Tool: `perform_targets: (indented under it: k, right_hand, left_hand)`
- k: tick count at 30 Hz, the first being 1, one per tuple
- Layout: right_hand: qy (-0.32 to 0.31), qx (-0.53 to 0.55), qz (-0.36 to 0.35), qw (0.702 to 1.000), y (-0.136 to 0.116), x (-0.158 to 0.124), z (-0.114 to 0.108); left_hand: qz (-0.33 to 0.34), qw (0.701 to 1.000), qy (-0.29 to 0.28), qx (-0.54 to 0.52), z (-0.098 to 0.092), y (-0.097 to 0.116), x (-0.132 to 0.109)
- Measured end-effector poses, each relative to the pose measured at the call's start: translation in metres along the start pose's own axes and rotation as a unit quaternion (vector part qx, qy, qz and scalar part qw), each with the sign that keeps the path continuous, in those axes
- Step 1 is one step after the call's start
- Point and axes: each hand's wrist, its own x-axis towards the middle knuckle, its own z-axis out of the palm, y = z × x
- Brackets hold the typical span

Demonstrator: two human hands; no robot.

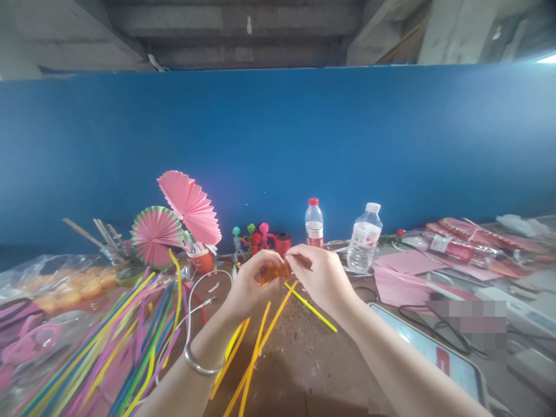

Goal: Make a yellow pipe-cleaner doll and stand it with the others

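Note:
My left hand (249, 286) and my right hand (321, 278) meet above the brown table (299, 359), fingers pinched together on an orange pipe-cleaner bundle (274, 271). Its long orange stems (254, 359) trail down toward me under my wrists. A yellow stem (313, 308) lies slanted below my right hand. My left wrist wears a silver bangle (202, 365).
A heap of coloured pipe cleaners (99, 353) fills the left. Pink paper fans (182, 217) stand in a red cup behind it, next to small pipe-cleaner figures (254, 234). Two water bottles (313, 223) (365, 236) stand at the back. Pink paper sheets (403, 278) and a phone (438, 353) lie right.

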Motion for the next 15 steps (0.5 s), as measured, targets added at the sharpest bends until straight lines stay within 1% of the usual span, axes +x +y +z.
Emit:
perform_targets:
  k: [3, 5, 9, 15]
  right_hand:
    - [-0.016, 0.007, 0.008, 1.000, -0.0006, -0.0001, -0.0012]
    - [-0.038, 0.032, 0.019, 0.999, 0.0003, 0.0004, -0.0023]
    - [-0.070, 0.078, 0.043, 0.994, 0.0039, 0.0015, -0.0027]
    - [-0.084, 0.088, 0.064, 0.991, 0.0051, 0.0019, -0.0015]
  left_hand:
    - [-0.029, 0.999, 0.024, 0.012, 0.0015, 0.0008, 0.0010]
    - [-0.044, 0.998, 0.032, 0.011, 0.0015, 0.0005, 0.0013]
    - [-0.072, 0.997, 0.022, -0.013, -0.0004, -0.0012, 0.0015]
    - [-0.109, 0.993, 0.014, 0.034, -0.0016, 0.0001, 0.0011]
